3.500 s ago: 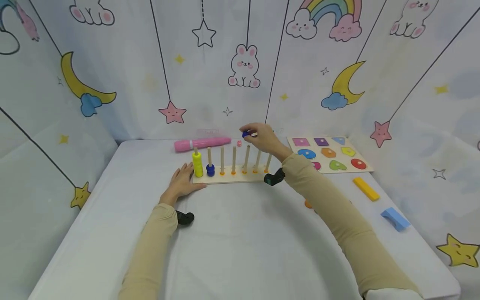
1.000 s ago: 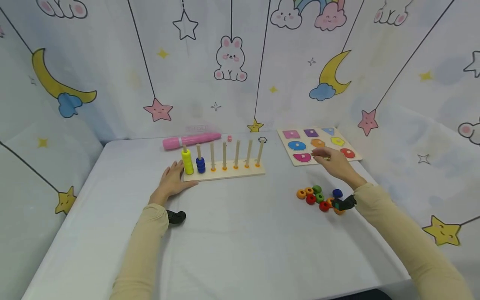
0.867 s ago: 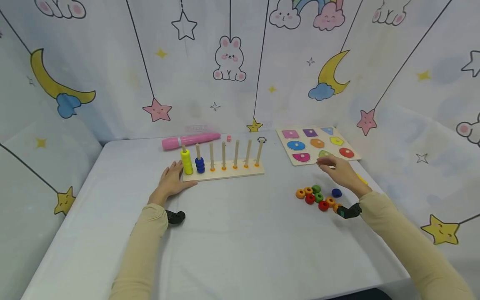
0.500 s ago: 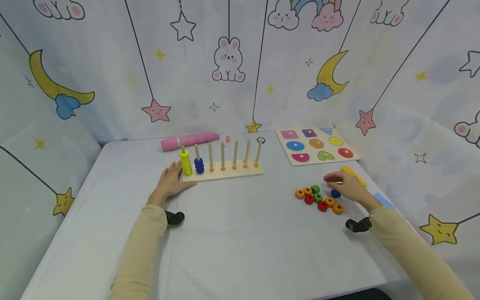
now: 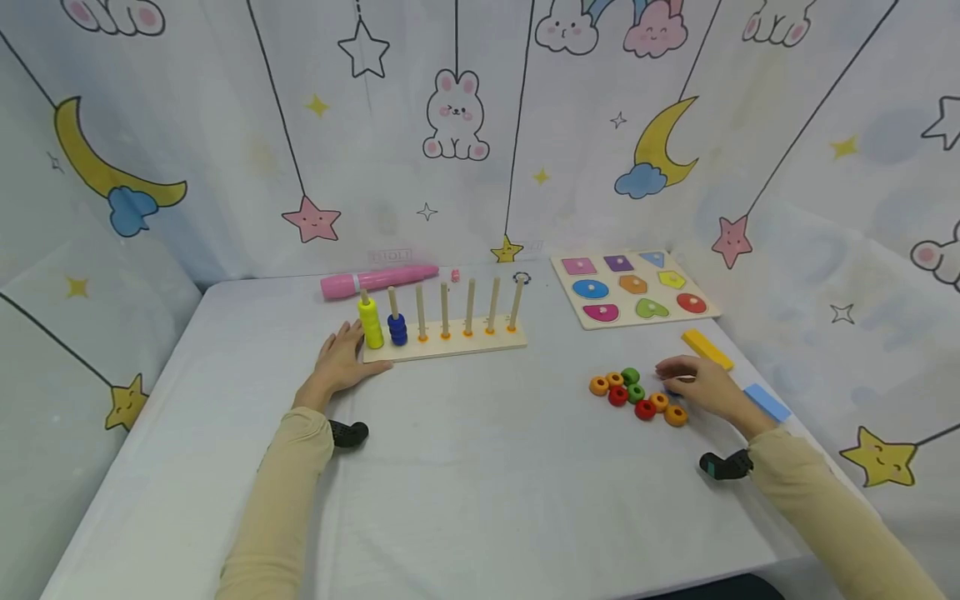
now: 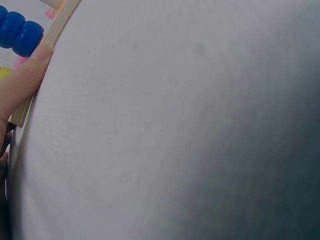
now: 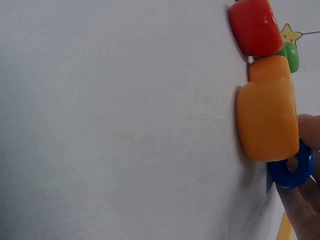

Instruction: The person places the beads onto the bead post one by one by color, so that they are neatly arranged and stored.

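In the head view, your left hand (image 5: 343, 361) lies spread against the left end of the peg board (image 5: 450, 347), left of centre on the desk (image 5: 480, 483). The leftmost peg carries a yellow stack (image 5: 371, 323) and the next a blue stack (image 5: 397, 330), while the other five pegs have no stack, so filling looks to be in its early part. Eight loose beads (image 5: 636, 392) in orange, green and red sit right of centre, apparently left to place, with your right hand (image 5: 701, 385) just beside them. In the left wrist view, your thumb presses the board's front edge at upper left, near the blue stack. In the right wrist view, your right thumb and fingers seem to pinch a blue bead (image 7: 287, 181) at lower right, off any peg.
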Available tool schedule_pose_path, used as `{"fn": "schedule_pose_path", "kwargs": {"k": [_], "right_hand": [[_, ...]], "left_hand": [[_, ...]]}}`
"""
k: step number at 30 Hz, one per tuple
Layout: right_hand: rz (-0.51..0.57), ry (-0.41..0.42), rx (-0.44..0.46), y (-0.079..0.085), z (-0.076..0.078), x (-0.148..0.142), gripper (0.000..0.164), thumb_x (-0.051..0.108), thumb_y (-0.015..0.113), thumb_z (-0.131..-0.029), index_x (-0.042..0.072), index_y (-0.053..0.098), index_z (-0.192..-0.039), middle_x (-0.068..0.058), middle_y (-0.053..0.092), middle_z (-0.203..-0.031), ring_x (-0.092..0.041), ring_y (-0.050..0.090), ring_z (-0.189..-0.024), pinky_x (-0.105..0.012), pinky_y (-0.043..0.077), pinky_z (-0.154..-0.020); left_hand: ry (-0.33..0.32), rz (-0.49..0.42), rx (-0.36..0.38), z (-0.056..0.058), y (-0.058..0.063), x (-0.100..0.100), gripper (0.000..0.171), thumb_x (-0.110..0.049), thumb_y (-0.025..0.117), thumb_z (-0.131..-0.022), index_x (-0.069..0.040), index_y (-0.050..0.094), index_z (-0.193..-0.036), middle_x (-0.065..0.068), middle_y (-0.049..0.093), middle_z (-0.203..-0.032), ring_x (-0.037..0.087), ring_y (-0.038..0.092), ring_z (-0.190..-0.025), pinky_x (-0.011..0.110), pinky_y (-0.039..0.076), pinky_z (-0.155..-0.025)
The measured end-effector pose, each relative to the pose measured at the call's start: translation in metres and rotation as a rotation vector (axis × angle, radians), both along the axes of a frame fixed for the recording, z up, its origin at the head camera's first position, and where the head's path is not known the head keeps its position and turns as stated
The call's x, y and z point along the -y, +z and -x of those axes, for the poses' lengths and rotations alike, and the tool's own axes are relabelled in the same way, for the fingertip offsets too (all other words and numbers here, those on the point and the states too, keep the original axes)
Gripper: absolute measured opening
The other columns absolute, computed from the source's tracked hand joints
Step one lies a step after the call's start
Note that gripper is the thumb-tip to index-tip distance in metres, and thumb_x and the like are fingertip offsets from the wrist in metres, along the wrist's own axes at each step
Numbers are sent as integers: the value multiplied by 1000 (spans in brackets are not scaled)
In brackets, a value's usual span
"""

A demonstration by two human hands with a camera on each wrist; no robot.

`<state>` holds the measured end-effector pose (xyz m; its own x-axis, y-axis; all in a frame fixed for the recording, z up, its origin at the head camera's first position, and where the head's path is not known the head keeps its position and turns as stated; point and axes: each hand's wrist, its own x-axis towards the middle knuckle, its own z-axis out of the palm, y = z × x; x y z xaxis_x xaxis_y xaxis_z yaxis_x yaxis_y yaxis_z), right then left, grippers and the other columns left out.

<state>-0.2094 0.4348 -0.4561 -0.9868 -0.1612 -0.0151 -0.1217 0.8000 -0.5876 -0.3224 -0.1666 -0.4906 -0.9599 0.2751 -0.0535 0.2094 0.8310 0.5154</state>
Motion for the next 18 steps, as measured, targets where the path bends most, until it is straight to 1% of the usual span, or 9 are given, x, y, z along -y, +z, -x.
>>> {"fn": "schedule_pose_path", "kwargs": {"k": [5, 8, 11, 15, 18], "right_hand": [[-40, -14, -61, -4, -3, -4, 31, 15, 66, -89, -1, 62, -115, -14, 66, -107, -30, 60, -99, -44, 53, -85], [-57, -21, -59, -4, -5, -4, 32, 16, 67, -89, -1, 61, -116, -15, 65, -107, -31, 60, -99, -46, 53, -84], [-73, -46, -57, -2, -7, -3, 34, 18, 68, -88, 0, 61, -116, -15, 65, -107, -32, 60, -98, -46, 53, -82], [-101, -80, -76, -2, -7, -2, 38, 24, 71, -86, -1, 62, -114, -16, 67, -105, -33, 61, -97, -45, 54, -79], [-112, -98, -91, -2, -7, -1, 41, 26, 72, -85, -2, 64, -113, -18, 66, -107, -35, 61, -98, -47, 54, -81]], "left_hand": [[-2, -1, 0, 1, -1, 0, 100, -58, 64, -81, 0, 19, -149, 19, 10, -156, 35, -2, -142, 49, -6, -114], [3, -1, 3, 1, -1, 0, 100, -58, 64, -81, -1, 19, -149, 19, 11, -156, 35, -2, -142, 49, -6, -114], [2, 1, 6, 1, -1, 1, 100, -58, 64, -81, -1, 19, -149, 19, 10, -156, 35, -2, -142, 49, -7, -114], [0, 0, 2, 1, -1, 1, 100, -58, 64, -81, -1, 18, -150, 19, 11, -156, 35, -1, -142, 49, -6, -114], [-1, -1, 1, 0, -1, 1, 100, -57, 64, -81, -1, 18, -150, 19, 11, -156, 35, -1, -143, 48, -6, -114]]}}
